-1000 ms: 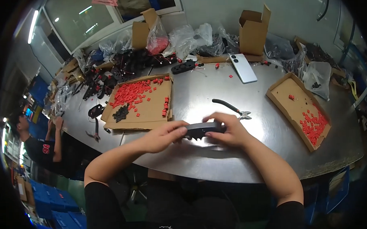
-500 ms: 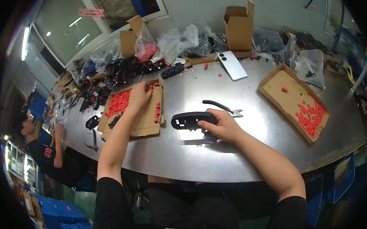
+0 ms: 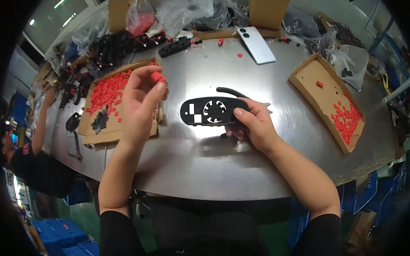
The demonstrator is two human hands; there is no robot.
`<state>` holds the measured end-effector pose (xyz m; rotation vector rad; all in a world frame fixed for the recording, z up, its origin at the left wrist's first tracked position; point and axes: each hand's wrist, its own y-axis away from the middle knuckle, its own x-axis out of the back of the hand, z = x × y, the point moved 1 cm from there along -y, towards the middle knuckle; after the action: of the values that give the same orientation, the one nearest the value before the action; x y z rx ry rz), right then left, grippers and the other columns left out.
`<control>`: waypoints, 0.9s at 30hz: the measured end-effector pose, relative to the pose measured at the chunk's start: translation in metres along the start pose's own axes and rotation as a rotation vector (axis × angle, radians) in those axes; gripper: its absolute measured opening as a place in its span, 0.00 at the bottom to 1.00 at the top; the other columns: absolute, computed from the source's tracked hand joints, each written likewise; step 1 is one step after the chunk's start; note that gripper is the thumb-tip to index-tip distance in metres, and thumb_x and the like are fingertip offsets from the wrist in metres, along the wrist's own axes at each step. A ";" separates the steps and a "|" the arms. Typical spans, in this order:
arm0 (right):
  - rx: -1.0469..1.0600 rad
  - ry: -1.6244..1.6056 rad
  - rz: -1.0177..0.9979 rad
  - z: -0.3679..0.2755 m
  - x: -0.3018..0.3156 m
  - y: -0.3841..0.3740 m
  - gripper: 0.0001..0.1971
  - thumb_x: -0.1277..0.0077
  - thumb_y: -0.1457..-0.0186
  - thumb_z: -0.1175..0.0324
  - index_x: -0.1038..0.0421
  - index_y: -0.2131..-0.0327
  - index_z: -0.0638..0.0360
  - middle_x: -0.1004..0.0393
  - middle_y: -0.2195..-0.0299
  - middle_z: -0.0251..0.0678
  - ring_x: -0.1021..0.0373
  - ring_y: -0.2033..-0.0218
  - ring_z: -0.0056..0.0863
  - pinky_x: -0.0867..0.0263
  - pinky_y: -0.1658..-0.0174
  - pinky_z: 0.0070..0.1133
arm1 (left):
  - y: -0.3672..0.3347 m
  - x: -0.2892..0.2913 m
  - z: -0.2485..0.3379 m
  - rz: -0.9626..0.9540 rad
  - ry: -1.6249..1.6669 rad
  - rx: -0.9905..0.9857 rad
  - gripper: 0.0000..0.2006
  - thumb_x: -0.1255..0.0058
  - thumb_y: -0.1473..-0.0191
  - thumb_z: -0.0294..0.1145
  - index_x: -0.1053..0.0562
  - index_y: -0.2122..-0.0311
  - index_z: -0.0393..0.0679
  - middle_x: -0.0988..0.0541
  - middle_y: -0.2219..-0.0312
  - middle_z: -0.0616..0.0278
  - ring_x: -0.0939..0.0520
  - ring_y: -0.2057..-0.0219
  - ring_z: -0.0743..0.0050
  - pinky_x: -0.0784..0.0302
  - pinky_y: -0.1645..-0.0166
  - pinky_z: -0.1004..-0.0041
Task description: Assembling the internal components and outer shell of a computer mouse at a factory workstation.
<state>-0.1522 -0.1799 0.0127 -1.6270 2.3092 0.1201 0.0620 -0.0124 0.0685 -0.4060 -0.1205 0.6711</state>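
Between thumb and fingers, my left hand [image 3: 143,96] pinches a small red plastic piece [image 3: 158,77] above the right side of a cardboard tray. My right hand [image 3: 255,121] grips the right end of a black oval plastic housing [image 3: 197,112], thumb on its face. Rectangular cutouts and a round slotted opening show in the housing, which is held over the steel table. Behind my right hand lie cutting pliers [image 3: 231,91], partly hidden by that hand and the housing. The cardboard tray [image 3: 144,134] under my left hand contains red pieces and a cluster of small black parts.
At the right stands a second cardboard tray [image 3: 319,109] with red pieces. A white phone [image 3: 257,46] lies toward the back. Plastic bags, cardboard boxes and black parts with wires line the far edge. Another pair of pliers [image 3: 75,148] is at the left, where another person [image 3: 36,156] sits.
My left hand has lifted away from the tray with a red piece in its fingers. My right hand has tilted the housing so its face shows. The whole view has shifted slightly.
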 end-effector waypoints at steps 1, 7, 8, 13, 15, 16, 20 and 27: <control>-0.020 0.007 -0.007 0.000 -0.001 0.000 0.19 0.51 0.35 0.59 0.29 0.53 0.68 0.22 0.72 0.38 0.27 0.77 0.20 0.38 0.79 0.15 | 0.010 0.001 0.003 0.001 -0.045 -0.010 0.15 0.46 0.38 0.24 0.31 0.48 0.41 0.22 0.59 0.62 0.22 0.61 0.80 0.27 0.54 0.77; -0.074 0.044 0.003 -0.002 -0.006 -0.001 0.22 0.49 0.39 0.55 0.29 0.53 0.67 0.21 0.69 0.41 0.23 0.75 0.24 0.37 0.80 0.15 | 0.029 0.001 -0.008 -0.132 0.152 0.093 0.13 0.46 0.37 0.24 0.32 0.49 0.41 0.20 0.55 0.57 0.20 0.55 0.75 0.25 0.47 0.72; -0.082 0.049 0.005 -0.002 -0.006 0.000 0.22 0.49 0.39 0.55 0.29 0.53 0.67 0.21 0.69 0.41 0.23 0.75 0.24 0.37 0.80 0.15 | 0.030 0.000 -0.011 -0.108 0.183 0.203 0.14 0.46 0.37 0.25 0.32 0.48 0.41 0.20 0.55 0.57 0.20 0.55 0.75 0.24 0.47 0.72; -0.079 0.013 0.063 -0.003 -0.008 0.002 0.24 0.48 0.41 0.54 0.30 0.53 0.69 0.21 0.68 0.42 0.23 0.76 0.26 0.37 0.81 0.17 | 0.034 -0.008 -0.015 -0.063 0.373 0.434 0.16 0.46 0.36 0.28 0.30 0.45 0.40 0.19 0.57 0.60 0.19 0.55 0.78 0.23 0.47 0.73; -0.050 -0.005 0.044 -0.006 -0.010 0.002 0.21 0.50 0.37 0.56 0.29 0.53 0.68 0.21 0.70 0.40 0.25 0.76 0.22 0.36 0.79 0.16 | 0.032 -0.006 -0.016 -0.110 0.437 0.485 0.16 0.47 0.35 0.30 0.29 0.44 0.40 0.19 0.58 0.61 0.19 0.55 0.79 0.23 0.47 0.73; -0.023 -0.027 0.027 -0.007 -0.010 0.002 0.19 0.51 0.34 0.58 0.28 0.53 0.67 0.20 0.72 0.38 0.27 0.77 0.18 0.35 0.76 0.15 | 0.032 -0.006 -0.015 -0.124 0.466 0.535 0.16 0.47 0.35 0.32 0.28 0.45 0.41 0.19 0.57 0.63 0.19 0.55 0.80 0.23 0.47 0.74; -0.032 -0.065 0.080 -0.006 -0.012 0.003 0.19 0.51 0.34 0.57 0.28 0.52 0.67 0.20 0.72 0.38 0.27 0.77 0.18 0.35 0.76 0.15 | 0.032 -0.006 -0.016 -0.174 0.516 0.559 0.15 0.49 0.34 0.35 0.27 0.46 0.41 0.19 0.57 0.66 0.19 0.55 0.81 0.23 0.47 0.75; -0.055 -0.040 0.052 -0.002 -0.006 0.002 0.23 0.49 0.39 0.54 0.31 0.52 0.67 0.22 0.66 0.41 0.24 0.75 0.26 0.35 0.79 0.18 | 0.030 -0.009 -0.021 -0.154 0.488 0.618 0.16 0.47 0.35 0.35 0.28 0.45 0.41 0.20 0.57 0.65 0.20 0.55 0.81 0.23 0.47 0.75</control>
<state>-0.1525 -0.1742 0.0166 -1.5757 2.3383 0.2276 0.0426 -0.0041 0.0377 0.0450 0.5061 0.4125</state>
